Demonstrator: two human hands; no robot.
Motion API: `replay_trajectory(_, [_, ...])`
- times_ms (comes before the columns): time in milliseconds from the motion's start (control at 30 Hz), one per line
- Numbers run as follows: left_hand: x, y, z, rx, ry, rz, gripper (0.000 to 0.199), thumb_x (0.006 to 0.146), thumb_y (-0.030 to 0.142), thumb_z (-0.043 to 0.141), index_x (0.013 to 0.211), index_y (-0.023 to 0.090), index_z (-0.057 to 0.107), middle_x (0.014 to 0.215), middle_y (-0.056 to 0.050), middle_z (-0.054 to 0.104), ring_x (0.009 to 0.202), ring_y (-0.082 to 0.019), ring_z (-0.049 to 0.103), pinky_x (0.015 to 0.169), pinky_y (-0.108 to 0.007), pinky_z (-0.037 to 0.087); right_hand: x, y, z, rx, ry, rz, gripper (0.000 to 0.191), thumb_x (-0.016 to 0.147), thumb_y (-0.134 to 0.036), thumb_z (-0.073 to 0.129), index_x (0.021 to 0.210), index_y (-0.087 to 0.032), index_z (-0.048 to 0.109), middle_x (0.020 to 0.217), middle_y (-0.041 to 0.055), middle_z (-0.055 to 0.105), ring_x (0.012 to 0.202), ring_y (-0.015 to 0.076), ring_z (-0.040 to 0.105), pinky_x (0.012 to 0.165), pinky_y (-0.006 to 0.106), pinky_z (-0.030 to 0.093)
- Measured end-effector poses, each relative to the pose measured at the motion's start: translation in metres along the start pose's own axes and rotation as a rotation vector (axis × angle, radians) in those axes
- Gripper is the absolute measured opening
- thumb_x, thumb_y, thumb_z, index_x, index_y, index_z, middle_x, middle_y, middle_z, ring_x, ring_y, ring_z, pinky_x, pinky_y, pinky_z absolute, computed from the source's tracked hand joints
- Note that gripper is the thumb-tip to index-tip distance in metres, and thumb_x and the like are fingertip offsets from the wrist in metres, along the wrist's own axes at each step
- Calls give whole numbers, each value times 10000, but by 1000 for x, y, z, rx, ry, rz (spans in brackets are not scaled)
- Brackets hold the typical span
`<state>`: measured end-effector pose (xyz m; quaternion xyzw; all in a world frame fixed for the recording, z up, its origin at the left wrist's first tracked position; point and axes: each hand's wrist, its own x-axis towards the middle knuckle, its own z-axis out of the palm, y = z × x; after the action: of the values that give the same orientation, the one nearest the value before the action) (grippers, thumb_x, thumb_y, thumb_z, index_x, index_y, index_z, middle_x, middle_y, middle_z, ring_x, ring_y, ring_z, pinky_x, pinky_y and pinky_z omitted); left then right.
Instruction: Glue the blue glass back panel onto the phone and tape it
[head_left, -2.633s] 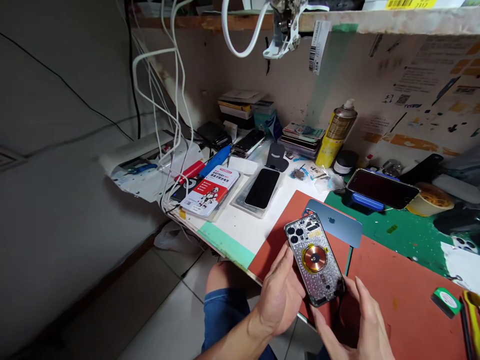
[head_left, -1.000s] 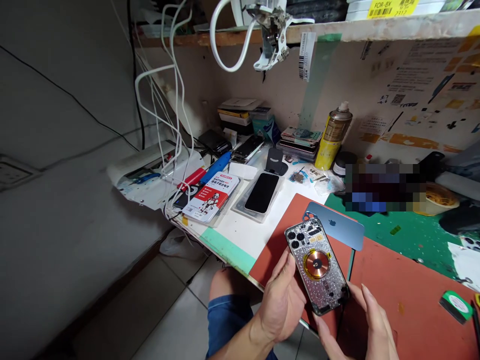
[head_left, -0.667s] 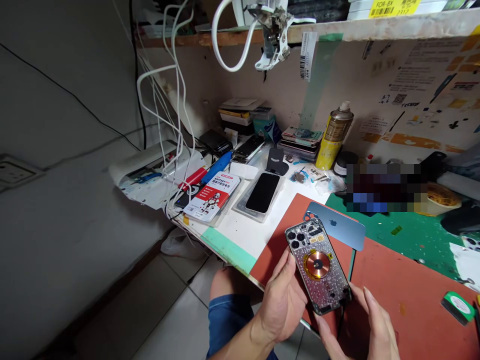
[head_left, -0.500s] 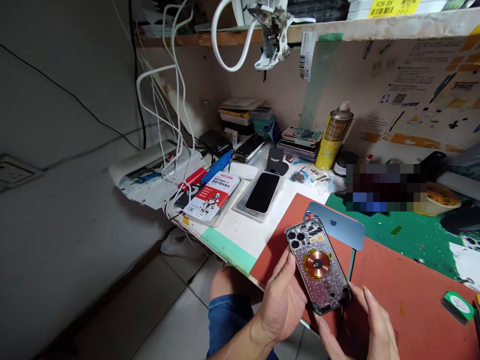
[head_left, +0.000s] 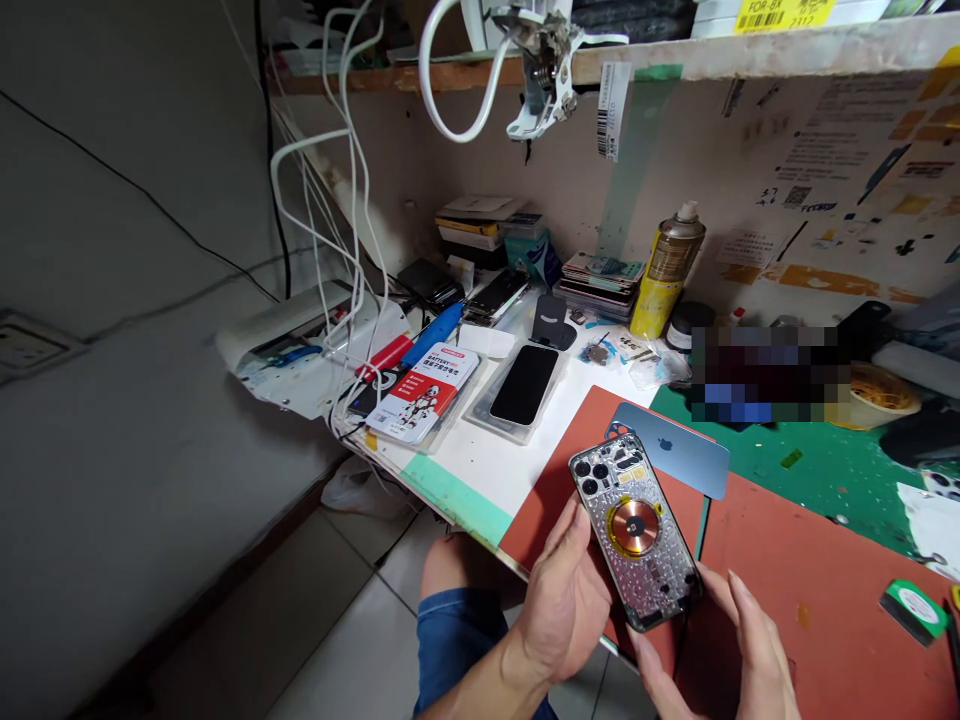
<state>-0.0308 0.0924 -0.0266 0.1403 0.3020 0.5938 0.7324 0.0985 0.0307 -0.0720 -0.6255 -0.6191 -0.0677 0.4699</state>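
Note:
Over the front edge of the bench I hold a smartphone with its back cover off, tilted, camera end up and away from me. Its inside shows a copper charging coil, a textured silvery plate and a lens cluster at the top left. My left hand is closed around its left side, thumb along the edge. At the lower right corner, the thumb and fingers of my right hand grip the bottom and right edges. Just behind the phone, a blue glass back cover lies on the red-brown mat, partly overlapped by the phone in view.
Left of the mat lie a black-screened phone on a clear case and a battery package. A yellow spray can stands at the back. White cables hang at the left. A green-and-black object lies right.
Almost nothing differs. The grip of both hands and the phone's tilt look the same, with only a very slight shift of the whole view.

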Motion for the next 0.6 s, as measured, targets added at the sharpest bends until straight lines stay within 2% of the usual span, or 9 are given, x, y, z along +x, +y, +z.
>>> replay_trajectory(200, [0, -2, -2, -61, -3, -13, 503, 961, 527, 727, 1438, 368, 724, 1431, -51, 765, 1461, -412, 609, 1230, -554, 494, 1, -1, 2, 9, 42, -15, 804, 946, -316, 851, 1664, -176, 517, 1156, 170, 788, 985, 338, 782, 760, 447, 676])
replay_trajectory(400, [1, -7, -7, -124, -15, -21, 568, 953, 499, 770, 1458, 251, 689, 1511, -132, 706, 1514, -384, 558, 1297, -531, 395, -1, 1, 0, 9, -7, -11, 826, 966, -352, 823, 1693, -179, 471, 1161, 170, 784, 1005, 356, 778, 781, 479, 677])
replay_trajectory(600, [2, -10, -8, -131, -2, -29, 551, 939, 512, 789, 1422, 259, 709, 1521, -138, 695, 1534, -378, 534, 1302, -521, 380, -1, -1, 1, 6, -17, -3, 806, 979, -380, 795, 1693, -189, 472, 1166, 165, 783, 1010, 372, 776, 770, 500, 675])
